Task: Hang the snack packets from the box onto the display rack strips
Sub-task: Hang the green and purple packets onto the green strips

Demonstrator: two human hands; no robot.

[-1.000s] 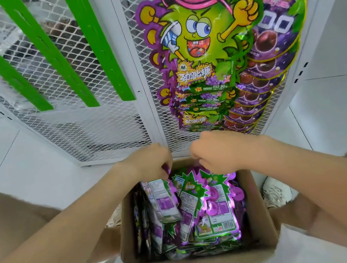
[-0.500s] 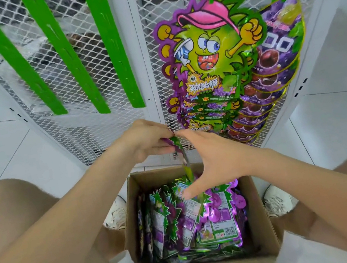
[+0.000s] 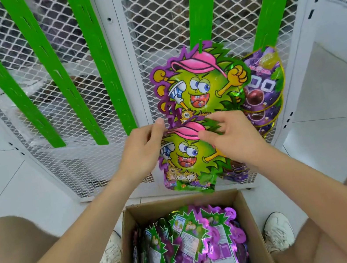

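Observation:
I hold one snack packet (image 3: pixel 187 161), green and purple with a cartoon face and pink cap, upright in front of the rack. My left hand (image 3: pixel 142 150) pinches its upper left edge. My right hand (image 3: pixel 229 137) grips its upper right corner. Just behind and above it, a packet of the same kind (image 3: pixel 201 84) hangs on a green display strip (image 3: pixel 198 4). The cardboard box (image 3: pixel 255 232) stands on the floor between my knees, with several more packets (image 3: pixel 188 249) standing in it.
Round purple grape packets (image 3: pixel 262 90) hang on the strip to the right (image 3: pixel 272 2). Three bare green strips (image 3: pixel 45 68) hang on the white mesh panel on the left. My shoes (image 3: pixel 278 231) flank the box on the white tile floor.
Both hands have risen out of the box with one packet and turned its printed face toward me, up against the hanging packets. The view has tilted upward.

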